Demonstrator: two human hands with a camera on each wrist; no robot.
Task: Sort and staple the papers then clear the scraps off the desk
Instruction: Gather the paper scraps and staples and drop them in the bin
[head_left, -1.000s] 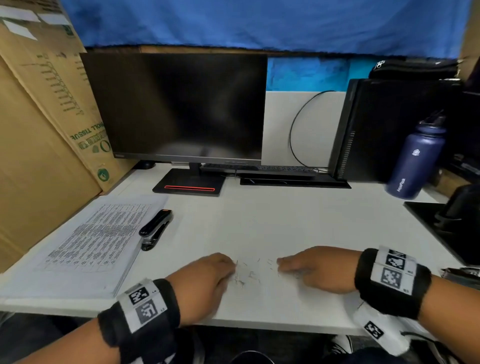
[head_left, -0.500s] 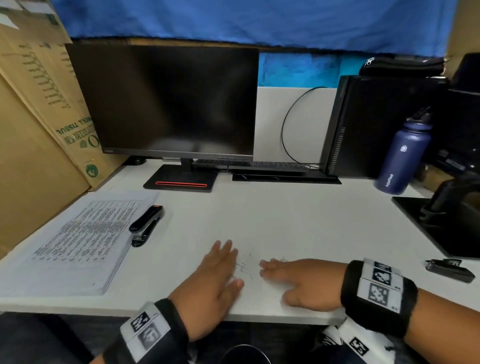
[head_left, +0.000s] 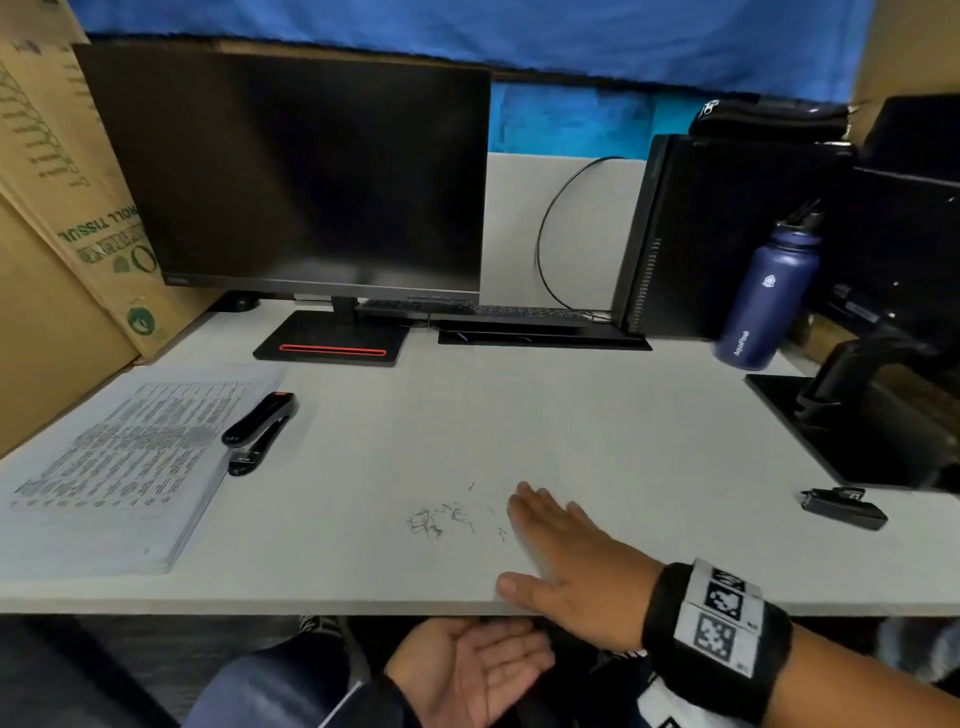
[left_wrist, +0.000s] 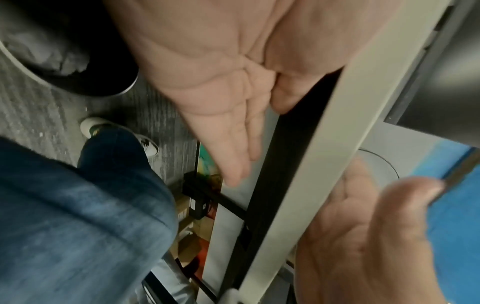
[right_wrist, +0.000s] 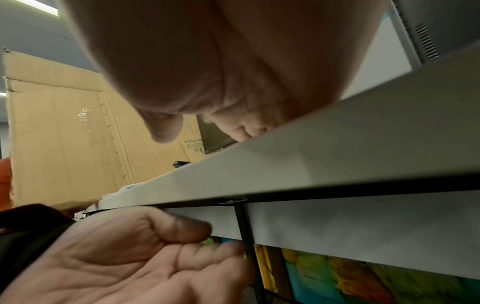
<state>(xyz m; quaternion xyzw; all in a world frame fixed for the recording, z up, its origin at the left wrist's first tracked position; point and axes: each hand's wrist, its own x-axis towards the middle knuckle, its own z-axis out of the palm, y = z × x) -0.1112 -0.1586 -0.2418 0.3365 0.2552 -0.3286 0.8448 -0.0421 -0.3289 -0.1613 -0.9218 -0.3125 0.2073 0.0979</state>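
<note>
**Below the desk edge, a palm waits under the scraps**

Head view first: on the white desk (head_left: 597, 415) there's a little scatter of bent staples (head_left: 441, 517) near the front edge, pretty much centre. The right hand (head_left: 566, 561) lies flat on the desk just to the right of them, fingers straight and close together, thumb sticking out along the front edge. The left hand (head_left: 467, 670) is below the desk edge, palm up, fingers relaxed and slightly cupped, holding nothing. Over on the left sits the stack of papers (head_left: 119, 467), with the black stapler (head_left: 258, 431) just beside its right side. A blue bottle (head_left: 769, 296) stands at the back right and a dark monitor (head_left: 301, 176) at the back.

Left wrist view: the left hand (left_wrist: 228, 86) is palm up with fingers straight and side by side, right next to the desk's front edge (left_wrist: 311, 164). The right hand (left_wrist: 376, 246) is on the other side of that edge, blurry.

Right wrist view: the right hand (right_wrist: 207, 72) is pressed onto the desk top; can't really tell the fingers from here. Underneath, the left hand (right_wrist: 124, 263) is open, thumb folded in a bit.
</note>
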